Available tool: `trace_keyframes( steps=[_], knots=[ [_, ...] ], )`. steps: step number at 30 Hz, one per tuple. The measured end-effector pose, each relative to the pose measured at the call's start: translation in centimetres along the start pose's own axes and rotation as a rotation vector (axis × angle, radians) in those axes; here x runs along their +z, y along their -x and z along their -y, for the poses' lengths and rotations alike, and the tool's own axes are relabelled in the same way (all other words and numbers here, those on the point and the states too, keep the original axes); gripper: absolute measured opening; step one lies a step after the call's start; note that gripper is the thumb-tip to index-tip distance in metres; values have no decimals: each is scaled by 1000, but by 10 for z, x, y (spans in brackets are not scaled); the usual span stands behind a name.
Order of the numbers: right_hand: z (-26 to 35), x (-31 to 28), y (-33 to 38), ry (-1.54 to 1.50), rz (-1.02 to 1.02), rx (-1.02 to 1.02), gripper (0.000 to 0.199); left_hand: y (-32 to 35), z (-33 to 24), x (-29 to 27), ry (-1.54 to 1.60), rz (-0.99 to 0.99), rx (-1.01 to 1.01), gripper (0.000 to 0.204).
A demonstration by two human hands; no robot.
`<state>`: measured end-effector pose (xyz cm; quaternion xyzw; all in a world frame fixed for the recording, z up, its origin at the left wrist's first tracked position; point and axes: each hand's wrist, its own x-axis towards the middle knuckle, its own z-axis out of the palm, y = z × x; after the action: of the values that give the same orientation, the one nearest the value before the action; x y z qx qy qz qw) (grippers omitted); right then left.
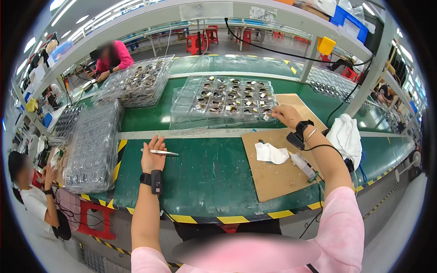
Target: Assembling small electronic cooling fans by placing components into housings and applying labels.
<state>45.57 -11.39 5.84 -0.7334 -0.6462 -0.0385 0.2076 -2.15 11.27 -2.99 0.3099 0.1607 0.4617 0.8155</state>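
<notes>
My left hand is turned palm up over the green bench, its fingers curled round a pair of metal tweezers that points right. Reaching to the right front corner of a see-through plastic tray, my right hand is closed in a pinch. At its fingertips is a small part with a white tag; its exact kind is too small to tell. Rows of round dark coiled parts with white tags fill the tray's pockets. More see-through trays lie beneath it.
A brown board carries a white cloth and a syringe. Stacked trays stand at left; filled trays lie behind. A white cloth bundle sits at right. Co-workers sit at far left and back left.
</notes>
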Motion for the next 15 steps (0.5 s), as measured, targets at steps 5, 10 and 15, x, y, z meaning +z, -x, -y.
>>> trace_keyframes(
  steps=[5,10,15],
  knots=[
    [-11,-1,18,26,57,-53,11,1,-2,0,-20,-37,-6,54],
    [-9,0,17,193,191,52,10,4,-5,1,-35,-44,11,54],
    [-12,4,11,358,148,253,19,12,-2,4,-46,-34,15,54]
  ],
)
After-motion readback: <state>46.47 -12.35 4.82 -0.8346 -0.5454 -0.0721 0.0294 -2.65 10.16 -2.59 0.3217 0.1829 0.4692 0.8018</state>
